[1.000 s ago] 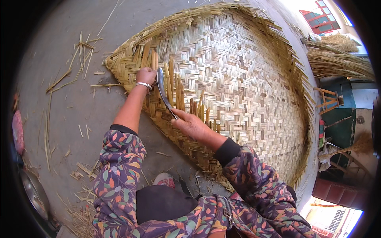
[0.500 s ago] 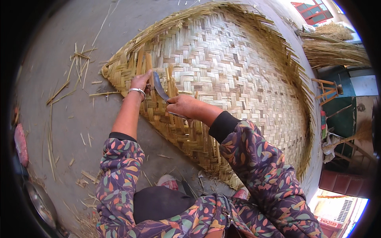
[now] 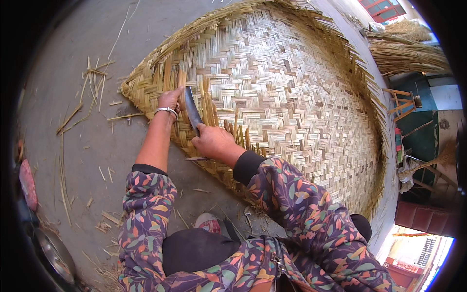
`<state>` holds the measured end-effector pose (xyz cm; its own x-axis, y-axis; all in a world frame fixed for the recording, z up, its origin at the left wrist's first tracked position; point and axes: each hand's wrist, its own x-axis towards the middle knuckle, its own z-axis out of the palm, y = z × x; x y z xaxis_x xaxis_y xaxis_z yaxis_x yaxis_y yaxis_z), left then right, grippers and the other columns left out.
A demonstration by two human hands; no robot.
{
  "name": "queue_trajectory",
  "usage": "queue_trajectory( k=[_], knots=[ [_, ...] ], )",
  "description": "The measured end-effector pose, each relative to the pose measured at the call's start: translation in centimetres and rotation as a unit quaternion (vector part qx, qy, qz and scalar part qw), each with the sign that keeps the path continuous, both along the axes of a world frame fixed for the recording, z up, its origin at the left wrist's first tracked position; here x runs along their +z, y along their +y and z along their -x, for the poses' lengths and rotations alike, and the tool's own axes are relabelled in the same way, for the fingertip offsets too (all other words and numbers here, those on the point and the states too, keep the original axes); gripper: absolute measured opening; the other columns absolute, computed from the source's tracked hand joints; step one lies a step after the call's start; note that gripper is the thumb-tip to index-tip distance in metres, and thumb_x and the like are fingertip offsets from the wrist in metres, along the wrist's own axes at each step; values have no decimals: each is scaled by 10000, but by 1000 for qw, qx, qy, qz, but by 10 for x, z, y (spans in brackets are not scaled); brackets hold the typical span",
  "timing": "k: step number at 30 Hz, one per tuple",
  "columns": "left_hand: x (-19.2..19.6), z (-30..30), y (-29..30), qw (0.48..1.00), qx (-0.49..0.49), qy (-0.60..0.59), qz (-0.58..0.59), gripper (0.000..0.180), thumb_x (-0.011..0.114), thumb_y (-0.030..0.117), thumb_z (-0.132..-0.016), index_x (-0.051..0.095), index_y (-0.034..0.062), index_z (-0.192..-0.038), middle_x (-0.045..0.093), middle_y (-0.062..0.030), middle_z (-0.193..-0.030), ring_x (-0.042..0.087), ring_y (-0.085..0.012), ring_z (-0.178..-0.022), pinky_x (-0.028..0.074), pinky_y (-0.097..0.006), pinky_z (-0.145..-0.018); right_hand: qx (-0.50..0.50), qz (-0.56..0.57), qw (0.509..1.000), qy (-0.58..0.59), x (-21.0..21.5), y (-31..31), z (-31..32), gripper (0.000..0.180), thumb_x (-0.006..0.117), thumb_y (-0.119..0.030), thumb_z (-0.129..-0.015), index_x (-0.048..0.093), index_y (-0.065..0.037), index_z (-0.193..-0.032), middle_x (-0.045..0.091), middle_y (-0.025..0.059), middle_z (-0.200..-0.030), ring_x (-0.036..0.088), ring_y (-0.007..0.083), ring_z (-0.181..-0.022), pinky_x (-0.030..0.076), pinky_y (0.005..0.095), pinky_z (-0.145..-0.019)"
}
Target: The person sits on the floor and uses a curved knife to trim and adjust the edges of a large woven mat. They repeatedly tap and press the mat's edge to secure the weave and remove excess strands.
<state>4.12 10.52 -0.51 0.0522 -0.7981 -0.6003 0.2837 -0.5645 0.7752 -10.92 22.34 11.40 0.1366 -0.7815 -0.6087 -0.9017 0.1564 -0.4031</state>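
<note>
A large woven reed mat [image 3: 287,97] lies on the ground, its border strips standing up and folded along the edges. My left hand [image 3: 169,101], with a bangle on the wrist, is closed around flat reed strips [image 3: 181,78] at the near left edge. My right hand [image 3: 214,142] grips a knife with a slightly curved dark blade [image 3: 192,108]. Its blade points away from me, just right of my left fingers and beside the held strips. Whether the edge touches the strips I cannot tell. Several upright strips [image 3: 210,104] stand right of the blade.
Loose reed scraps [image 3: 96,73] litter the grey floor [image 3: 112,44] on the left. A round metal pan [image 3: 52,250] sits at the lower left. At the right are a bundle of reeds [image 3: 408,54], a wooden stool [image 3: 402,104] and a broom [image 3: 433,160].
My right hand has shifted left and slightly nearer to me, and the blade has turned more upright beside the strips. My left hand keeps its hold in nearly the same place.
</note>
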Motion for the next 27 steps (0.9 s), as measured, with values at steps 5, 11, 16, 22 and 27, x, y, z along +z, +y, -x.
queue_trajectory(
  k=[5,11,16,22,27],
  knots=[
    [11,5,13,999,-1,-22,-34,209,740,263,-820,591,131,-755,541,12,-543,456,-83,-366,284,-224,-314,-31,27,999,9,-11,-3,-5,398,551,-283,-849,611,-63,-1175,684,232,-1064,649,385,-1040,507,464,-905],
    [7,6,10,996,-10,-24,-85,189,713,243,-816,588,128,-730,524,-4,-526,380,-94,-342,285,-258,-313,-30,36,999,22,-23,-17,-7,406,574,-325,-844,602,-90,-1174,691,200,-1056,651,375,-1029,508,478,-890],
    [-14,18,-10,989,-24,-132,-60,229,712,237,-798,554,116,-684,477,-18,-496,381,-137,-342,294,-307,-333,-6,24,999,42,-26,-15,-6,433,568,-344,-870,567,-96,-1225,687,198,-1075,652,363,-1039,512,469,-887],
    [-29,23,-25,937,-71,-335,-70,393,613,219,-769,679,-91,-1001,685,-266,-1052,685,-372,-978,520,-404,-817,21,32,998,56,-25,-15,-7,459,563,-371,-890,550,-101,-1260,691,190,-1065,660,362,-1018,521,468,-867],
    [-34,18,-32,914,-112,-389,-24,450,704,368,-764,713,-48,-935,702,-248,-970,693,-364,-925,531,-392,-802,27,34,997,65,-23,-16,-5,455,558,-356,-893,547,-96,-1266,693,196,-1048,665,364,-1000,523,468,-860]
  ],
)
